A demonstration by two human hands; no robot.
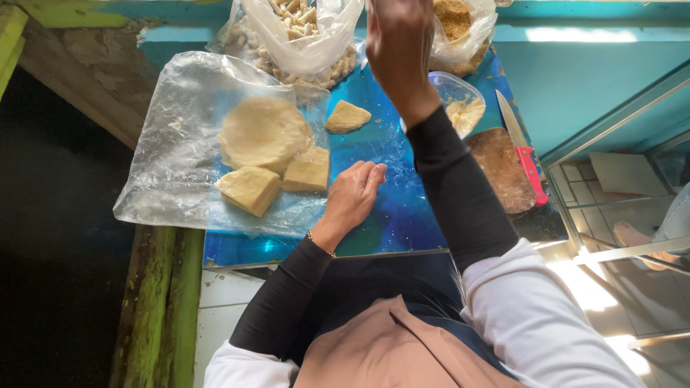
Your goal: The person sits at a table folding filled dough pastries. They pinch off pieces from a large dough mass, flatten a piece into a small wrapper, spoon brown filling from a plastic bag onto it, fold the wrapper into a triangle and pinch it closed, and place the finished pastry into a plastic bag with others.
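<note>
— Hands first: our left hand (357, 192) rested loosely curled on the blue table (402, 208), fingers together and holding nothing, just beside the plastic sheet (169, 154). Our right hand (397, 47) was lifted up near the top of the view, blurred; we could not tell whether it gripped anything.

— And the dough?

— We saw 4 pale pieces. 1 flattened round (263, 133) lay on the plastic sheet, with 2 square blocks touching its lower edge: 1 to the left (249, 189) and 1 to the right (307, 169). A wedge-shaped piece (347, 116) sat apart on the bare table, between the round and a clear tub (460, 100) of crumbly filling.

— What else was around us?

— 2 bags at the far edge, 1 of pale stick-shaped pieces (302, 36) and 1 of brown crumbs (460, 25). A red-handled knife (522, 147) lay beside a brown board (503, 169) on the right.

— How did we judge the handling?

— The dough looked soft, so we thought it best pressed evenly on the plastic, with the free hand pinning the sheet so it would not slide.
</note>
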